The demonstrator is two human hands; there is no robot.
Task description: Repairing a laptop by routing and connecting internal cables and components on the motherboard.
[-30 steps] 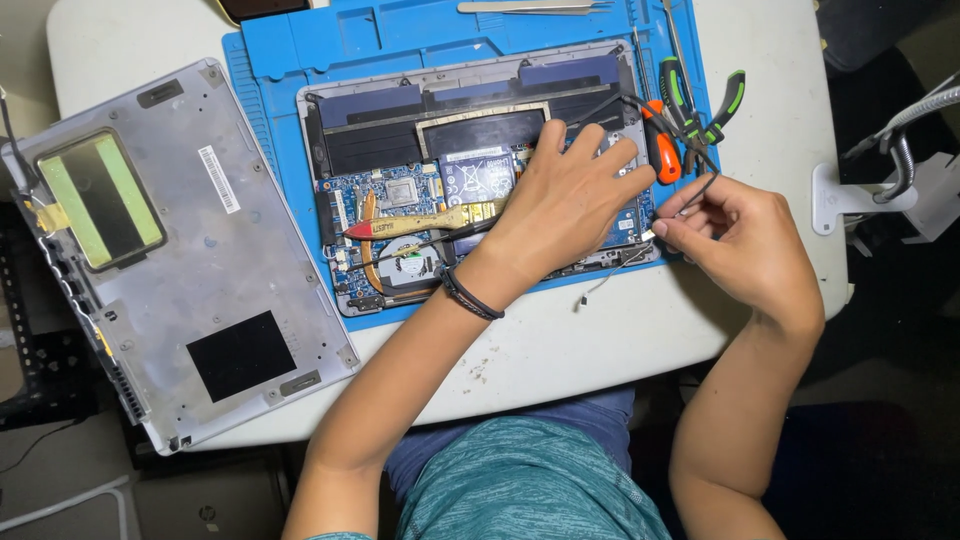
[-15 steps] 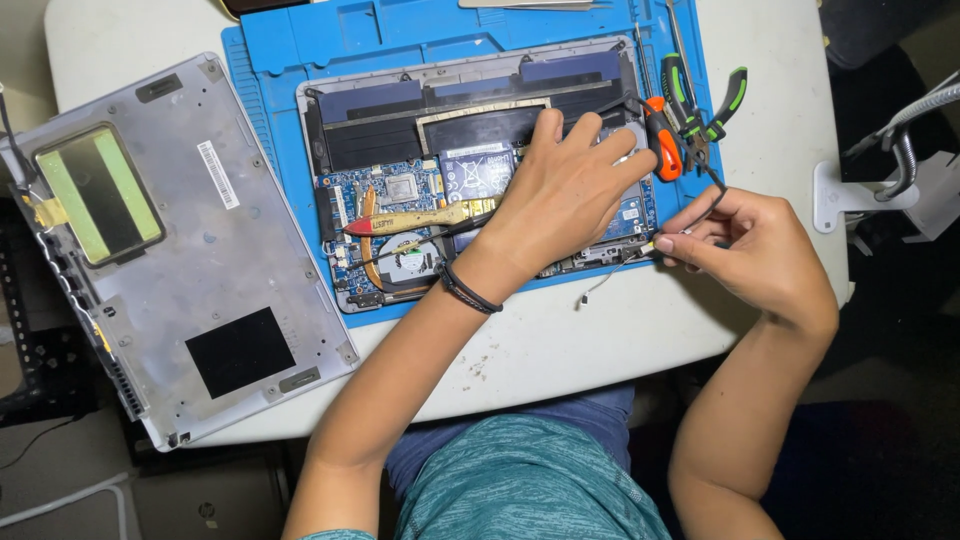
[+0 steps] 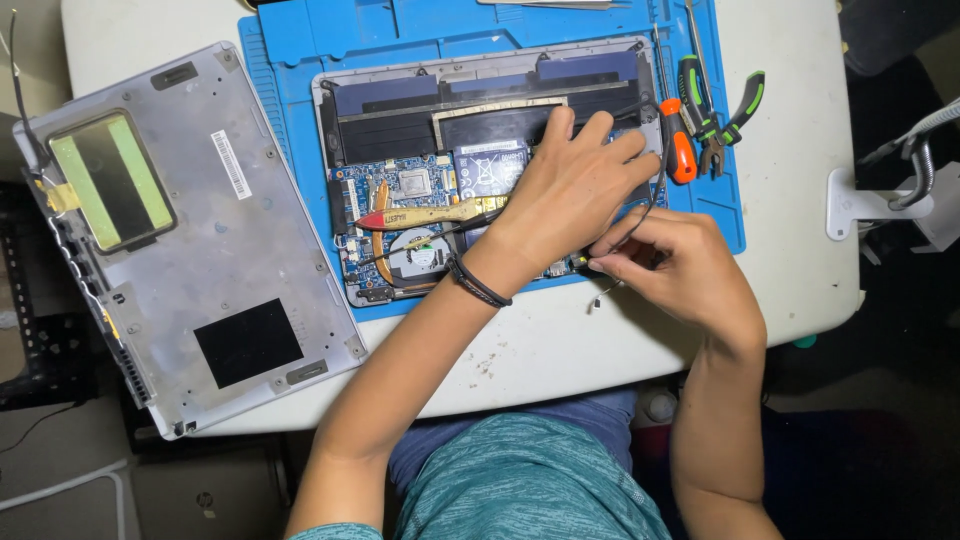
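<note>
White table [image 3: 820,150] with a blue repair mat [image 3: 290,60], an opened laptop [image 3: 480,130] lying on the mat.

On the laptop's exposed boards the left hand [image 3: 570,190] lies flat, palm down and fingers spread, pressing near the battery; a dark band circles its wrist. Just beside it, at the laptop's near edge, the right hand [image 3: 670,265] has its fingers drawn close in a pinch on a thin black cable [image 3: 652,195] that loops up past the left hand. An orange-handled screwdriver [image 3: 678,150] and green-handled pliers [image 3: 725,120] rest on the mat's right side. Off the mat, to the left, lies the removed grey bottom cover [image 3: 200,250], inner face up.
</note>
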